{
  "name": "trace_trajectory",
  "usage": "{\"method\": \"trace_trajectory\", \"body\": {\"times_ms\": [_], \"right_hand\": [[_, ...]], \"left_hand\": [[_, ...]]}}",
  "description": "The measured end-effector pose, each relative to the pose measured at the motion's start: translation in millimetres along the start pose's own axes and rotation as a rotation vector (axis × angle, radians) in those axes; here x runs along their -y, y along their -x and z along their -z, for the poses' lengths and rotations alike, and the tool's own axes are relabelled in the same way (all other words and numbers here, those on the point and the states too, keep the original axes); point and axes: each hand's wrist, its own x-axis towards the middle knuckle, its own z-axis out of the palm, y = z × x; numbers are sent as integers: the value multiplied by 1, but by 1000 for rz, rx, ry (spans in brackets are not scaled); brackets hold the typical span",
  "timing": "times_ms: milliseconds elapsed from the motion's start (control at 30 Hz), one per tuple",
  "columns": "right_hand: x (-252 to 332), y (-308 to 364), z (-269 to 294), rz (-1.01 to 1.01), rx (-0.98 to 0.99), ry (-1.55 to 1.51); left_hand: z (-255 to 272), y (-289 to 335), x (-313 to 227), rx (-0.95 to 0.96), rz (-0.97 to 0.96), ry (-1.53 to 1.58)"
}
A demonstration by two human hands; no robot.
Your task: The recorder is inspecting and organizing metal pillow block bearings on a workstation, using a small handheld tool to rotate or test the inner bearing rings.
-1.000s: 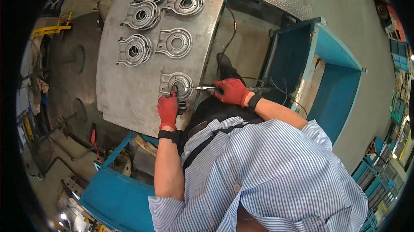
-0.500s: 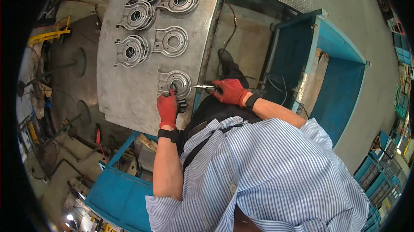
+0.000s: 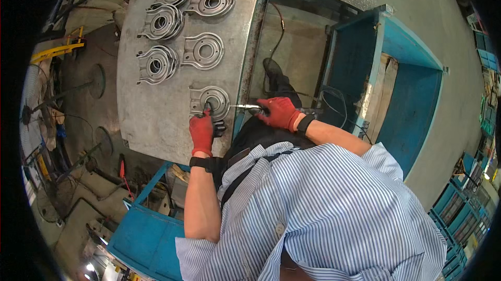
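Here you are at the near end of the table (image 3: 151, 116), and the bracket (image 3: 222, 94) lies flat under your left hand (image 3: 202, 130), close to the right-hand edge; your index finger reaches over its ringed face to the centre, the other fingers partly bent by its near rim, and whether they grip it I cannot tell; across from it your right hand (image 3: 282, 112) is closed around a slim metal tool (image 3: 246, 106), level and aimed left, its thin tip right at the bracket's outer rim, though contact is too small to call; both your gloves are red with dark fingertips. Just beyond the bracket sits a single piece (image 3: 196, 52), flat and apart from it; to that one's left, a stack (image 3: 168, 67) of similar parts, with a second stack (image 3: 171, 23) beyond it and more parts toward the far end; off to your right stands a blue bin (image 3: 406, 116), well apart from the table, and a dark hose (image 3: 276, 46) trails between the two.
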Motion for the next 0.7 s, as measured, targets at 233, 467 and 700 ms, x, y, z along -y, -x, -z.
{"method": "trace_trajectory", "body": {"times_ms": [233, 467, 700], "right_hand": [[-6, -2, -8, -12, 7, 66], [-8, -3, -7, -6, 16, 60], [-10, -2, -7, 4, 17, 52]], "left_hand": [[0, 0, 4, -99, -347, -153], [-2, -13, 20, -175, -337, -345], [4, 0, 2, -69, -365, -217]]}}
